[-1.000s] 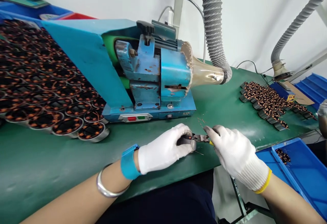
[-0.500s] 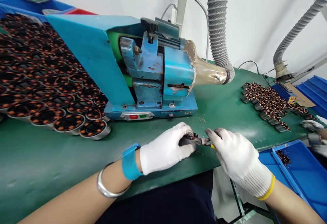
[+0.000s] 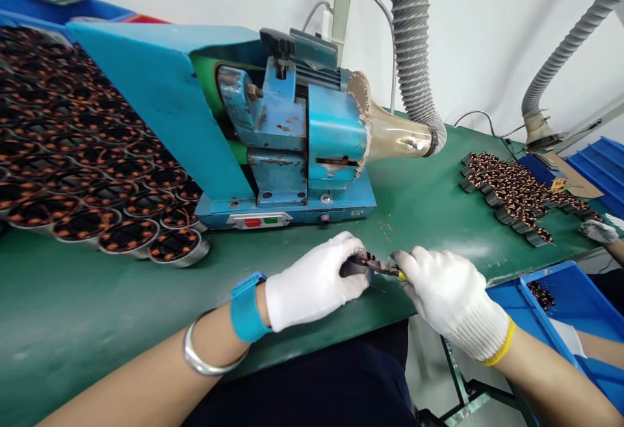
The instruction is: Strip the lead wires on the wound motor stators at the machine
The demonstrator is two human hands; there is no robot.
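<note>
My left hand [image 3: 324, 281], in a white glove, is closed around a motor stator [image 3: 362, 273], a short metal ring with copper windings inside; the palm and fingers hide most of it. In my gloved right hand [image 3: 446, 290] is a pair of cutting pliers [image 3: 385, 267] with yellow on the handles. The jaws of the pliers reach to the upper edge of the stator, among its windings; whether they are closed on a wire I cannot tell. Thin copper wire offcuts [image 3: 385, 227] lie on the green tabletop [image 3: 424, 219] close by.
A blue machine [image 3: 336, 131] with a grey extraction hose [image 3: 412, 37] stands just behind my hands. Many finished-looking stators [image 3: 129, 235] fill the left side. More wound cores [image 3: 507, 186] lie at the right. A blue bin [image 3: 585, 284] and a co-worker's gloved hand [image 3: 598, 231] are beyond.
The pliers' jaws have turned and moved slightly left, further over the stator. My left hand keeps its hold. At the right, the co-worker's hands have shifted, with one forearm now over the blue bin.
</note>
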